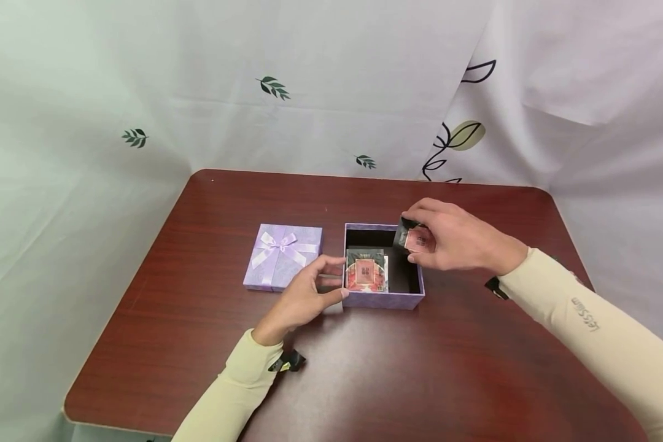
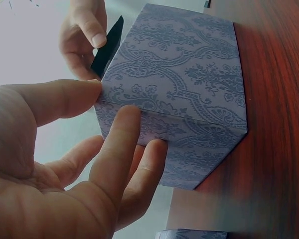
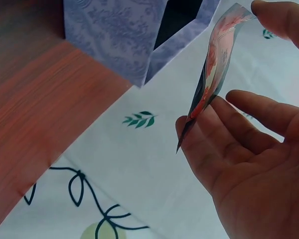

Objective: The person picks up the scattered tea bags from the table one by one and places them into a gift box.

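A lidless purple patterned box (image 1: 383,299) with a dark inside stands on the table. In its left part lies a flat sachet (image 1: 366,273) with a red label, and a pale edge shows behind it. My left hand (image 1: 304,294) rests against the box's left end from outside, thumb near the front corner; in the left wrist view its fingertips touch the patterned wall (image 2: 179,64). Over the box's right rim, my right hand (image 1: 453,236) pinches a similar black and red sachet (image 1: 418,239) by its edges. The right wrist view shows this sachet (image 3: 217,64) tilted and slightly bent, apart from the box.
A purple lid (image 1: 256,270) with a ribbon bow lies left of the box, close to my left hand. Reddish-brown wood makes up the tabletop (image 1: 188,344). White cloth (image 1: 320,123) with leaf prints hangs behind the table's far edge.
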`<state>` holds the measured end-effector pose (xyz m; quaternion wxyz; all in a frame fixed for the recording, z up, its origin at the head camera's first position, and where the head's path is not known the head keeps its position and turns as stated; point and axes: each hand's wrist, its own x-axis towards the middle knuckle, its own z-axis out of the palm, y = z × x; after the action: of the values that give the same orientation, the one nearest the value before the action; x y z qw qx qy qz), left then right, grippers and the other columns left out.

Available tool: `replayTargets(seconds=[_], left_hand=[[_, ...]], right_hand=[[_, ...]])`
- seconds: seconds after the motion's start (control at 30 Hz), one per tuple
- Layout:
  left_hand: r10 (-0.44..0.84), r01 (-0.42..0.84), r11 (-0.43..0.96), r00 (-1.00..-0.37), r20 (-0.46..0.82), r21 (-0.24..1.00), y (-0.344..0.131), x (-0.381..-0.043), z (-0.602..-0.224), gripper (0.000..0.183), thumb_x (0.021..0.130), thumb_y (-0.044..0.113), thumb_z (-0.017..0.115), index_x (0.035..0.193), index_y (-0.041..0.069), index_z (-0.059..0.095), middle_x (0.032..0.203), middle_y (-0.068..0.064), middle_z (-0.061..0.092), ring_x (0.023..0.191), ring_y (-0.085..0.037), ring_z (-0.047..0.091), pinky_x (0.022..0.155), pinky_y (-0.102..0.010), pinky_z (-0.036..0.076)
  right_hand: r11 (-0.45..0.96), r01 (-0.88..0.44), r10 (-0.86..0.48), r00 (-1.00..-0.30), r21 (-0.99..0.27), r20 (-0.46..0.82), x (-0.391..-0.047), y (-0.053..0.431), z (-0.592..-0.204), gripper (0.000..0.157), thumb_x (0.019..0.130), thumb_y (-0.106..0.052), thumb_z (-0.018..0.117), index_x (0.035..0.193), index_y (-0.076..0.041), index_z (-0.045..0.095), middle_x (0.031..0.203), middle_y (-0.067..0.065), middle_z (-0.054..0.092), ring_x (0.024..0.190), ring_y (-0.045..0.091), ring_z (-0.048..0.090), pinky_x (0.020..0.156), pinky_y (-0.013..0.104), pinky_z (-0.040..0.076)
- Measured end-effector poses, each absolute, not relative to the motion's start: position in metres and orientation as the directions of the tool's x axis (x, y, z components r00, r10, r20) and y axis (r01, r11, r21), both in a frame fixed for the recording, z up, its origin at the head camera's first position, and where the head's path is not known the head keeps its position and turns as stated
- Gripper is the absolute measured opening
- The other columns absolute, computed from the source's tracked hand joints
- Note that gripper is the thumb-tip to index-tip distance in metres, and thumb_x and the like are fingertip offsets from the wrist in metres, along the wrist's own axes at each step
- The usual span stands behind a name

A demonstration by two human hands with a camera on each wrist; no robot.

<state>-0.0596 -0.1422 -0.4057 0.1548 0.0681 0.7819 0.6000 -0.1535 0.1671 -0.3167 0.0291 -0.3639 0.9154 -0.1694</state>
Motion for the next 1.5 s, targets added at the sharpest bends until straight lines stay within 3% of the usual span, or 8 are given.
replayTargets(seconds=[0.73,0.93,1.5], left_hand=[[0.314,-0.082,0.240,-0.936,-0.157,0.967,-0.143,-0.060,-0.408,0.058,0.094,0.010,0.078,0.148,0.009,0.057,0.136,-0.020,0.066,0.125,-0.037,0.070,0.099,-0.042,0.060],[0.320,-0.074,0.248,-0.935,-0.154,0.966,-0.143,-0.061,-0.408,0.057,0.095,0.012,0.078,0.148,0.012,0.057,0.137,-0.019,0.066,0.125,-0.036,0.070,0.099,-0.042,0.061],[0.311,-0.077,0.218,-0.939,-0.144,0.973,-0.142,-0.061,-0.410,0.057,0.093,0.008,0.078,0.147,0.011,0.058,0.136,-0.017,0.066,0.123,-0.034,0.070,0.097,-0.038,0.061]], right_hand=[[0.601,-0.708,-0.760,-0.649,-0.370,0.008,-0.148,0.109,-0.344,0.072,0.079,-0.036,0.089,0.139,-0.003,0.066,0.136,0.004,0.062,0.117,0.020,0.063,0.101,0.039,0.056],[0.595,-0.707,-0.767,-0.642,-0.384,-0.005,-0.148,0.103,-0.353,0.071,0.079,-0.035,0.089,0.138,-0.004,0.067,0.135,0.004,0.062,0.114,0.020,0.064,0.095,0.036,0.057],[0.542,-0.741,-0.803,-0.595,-0.396,0.015,-0.151,0.091,-0.381,0.068,0.075,-0.030,0.091,0.133,-0.003,0.068,0.130,0.006,0.065,0.115,0.020,0.064,0.099,0.039,0.056]])
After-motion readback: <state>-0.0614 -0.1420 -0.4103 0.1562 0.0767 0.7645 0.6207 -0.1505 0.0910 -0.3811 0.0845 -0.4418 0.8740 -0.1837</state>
